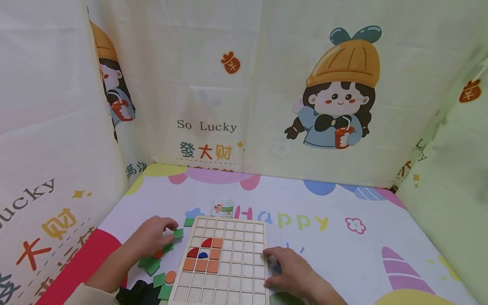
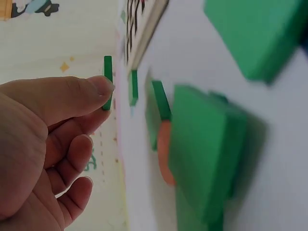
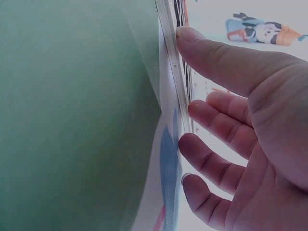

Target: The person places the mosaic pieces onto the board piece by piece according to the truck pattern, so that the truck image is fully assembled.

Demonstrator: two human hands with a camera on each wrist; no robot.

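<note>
My left hand [image 1: 146,235] pinches a green square tile [image 1: 178,233] between thumb and fingertip, left of the wooden grid board [image 1: 244,270]. Seen edge-on in the left wrist view, the tile [image 2: 108,65] is raised above the table. At the board's right edge rests my right hand [image 1: 291,270], thumb and fingertips touching the rim with the fingers loosely extended. Set in the board's left part are several orange squares [image 1: 201,265], two red quarter-round pieces [image 1: 192,253] and a blue half-round piece [image 1: 203,255].
Several loose green tiles [image 1: 152,267] and an orange disc [image 1: 170,277] lie left of the board. One green tile [image 1: 188,222] sits by its upper left corner. A small picture card [image 1: 223,207] lies behind the board. Printed cloth walls [image 1: 267,161] enclose the table.
</note>
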